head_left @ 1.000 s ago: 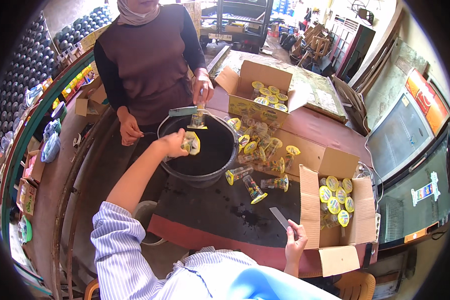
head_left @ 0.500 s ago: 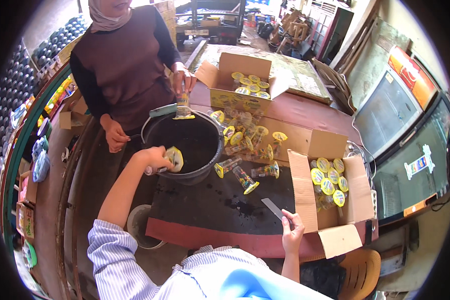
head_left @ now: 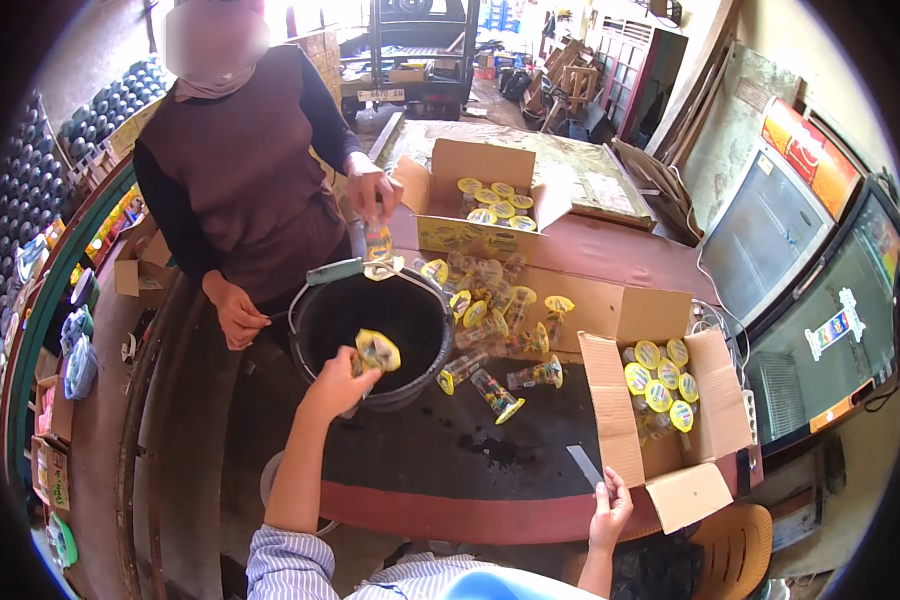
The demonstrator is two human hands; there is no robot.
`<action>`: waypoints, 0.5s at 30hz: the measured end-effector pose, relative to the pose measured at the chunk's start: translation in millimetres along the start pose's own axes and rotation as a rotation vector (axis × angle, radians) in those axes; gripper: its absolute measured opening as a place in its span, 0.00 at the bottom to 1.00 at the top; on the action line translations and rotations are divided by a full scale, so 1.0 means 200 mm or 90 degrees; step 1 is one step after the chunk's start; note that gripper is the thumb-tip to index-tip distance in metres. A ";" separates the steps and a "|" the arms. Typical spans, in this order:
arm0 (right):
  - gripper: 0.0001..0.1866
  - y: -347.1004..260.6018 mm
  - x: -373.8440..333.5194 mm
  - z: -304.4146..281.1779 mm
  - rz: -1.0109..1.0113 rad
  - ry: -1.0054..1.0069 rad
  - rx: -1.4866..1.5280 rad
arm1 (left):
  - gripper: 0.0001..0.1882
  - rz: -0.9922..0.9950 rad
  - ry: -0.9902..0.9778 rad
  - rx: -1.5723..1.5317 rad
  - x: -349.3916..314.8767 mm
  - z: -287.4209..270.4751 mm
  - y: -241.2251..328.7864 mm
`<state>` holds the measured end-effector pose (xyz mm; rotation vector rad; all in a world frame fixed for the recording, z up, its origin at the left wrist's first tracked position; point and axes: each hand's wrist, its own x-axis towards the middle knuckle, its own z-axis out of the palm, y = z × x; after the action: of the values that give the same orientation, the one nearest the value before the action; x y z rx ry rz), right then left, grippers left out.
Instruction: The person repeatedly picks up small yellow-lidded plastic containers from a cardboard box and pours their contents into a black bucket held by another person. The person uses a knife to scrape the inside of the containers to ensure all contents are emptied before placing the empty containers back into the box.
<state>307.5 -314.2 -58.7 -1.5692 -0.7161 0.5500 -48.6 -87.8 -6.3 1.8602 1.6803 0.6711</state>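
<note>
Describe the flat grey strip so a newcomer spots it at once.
Start at the maroon table and find the nearer open cardboard box on its right. Beside that box's left side, the right grip holds the flat grey strip, angled up and left. It is thin and plain, unlike the loose yellow-lidded cups.

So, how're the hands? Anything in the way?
Left hand: yellow-lidded plastic cup, over black bucket. Right hand: flat grey strip. Opposite: co-worker's hand, another cup.
</note>
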 end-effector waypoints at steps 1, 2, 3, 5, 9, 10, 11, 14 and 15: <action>0.13 -0.01 0.00 0.00 0.019 -0.005 0.018 | 0.23 -0.050 -0.054 0.078 0.00 -0.02 0.02; 0.13 -0.01 -0.01 0.01 0.014 -0.004 0.003 | 0.23 -0.023 0.045 0.010 0.01 -0.05 0.05; 0.13 -0.01 -0.01 0.02 0.003 -0.004 -0.010 | 0.22 0.033 0.167 0.044 0.03 -0.03 -0.01; 0.13 0.00 0.00 0.04 -0.019 -0.002 -0.032 | 0.21 -0.009 0.072 0.097 0.02 -0.04 -0.06; 0.13 0.03 -0.04 0.04 -0.031 0.019 -0.063 | 0.20 -0.007 0.120 -0.003 0.03 -0.10 0.00; 0.13 0.01 -0.03 0.04 -0.028 0.029 -0.057 | 0.19 0.050 0.144 -0.135 0.02 -0.13 0.04; 0.13 0.01 -0.03 0.02 -0.023 0.047 -0.060 | 0.19 0.106 0.154 -0.274 0.00 -0.12 0.10; 0.13 0.06 -0.01 -0.03 0.025 0.097 0.018 | 0.19 0.087 0.005 -0.559 -0.10 -0.02 0.20; 0.13 0.07 -0.01 -0.06 0.052 0.114 0.066 | 0.21 0.068 -0.093 -0.581 -0.14 0.05 0.26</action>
<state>316.1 -325.2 -72.1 -1.5339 -0.4833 0.4908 -7.3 -120.2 21.7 1.2816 0.9203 1.0818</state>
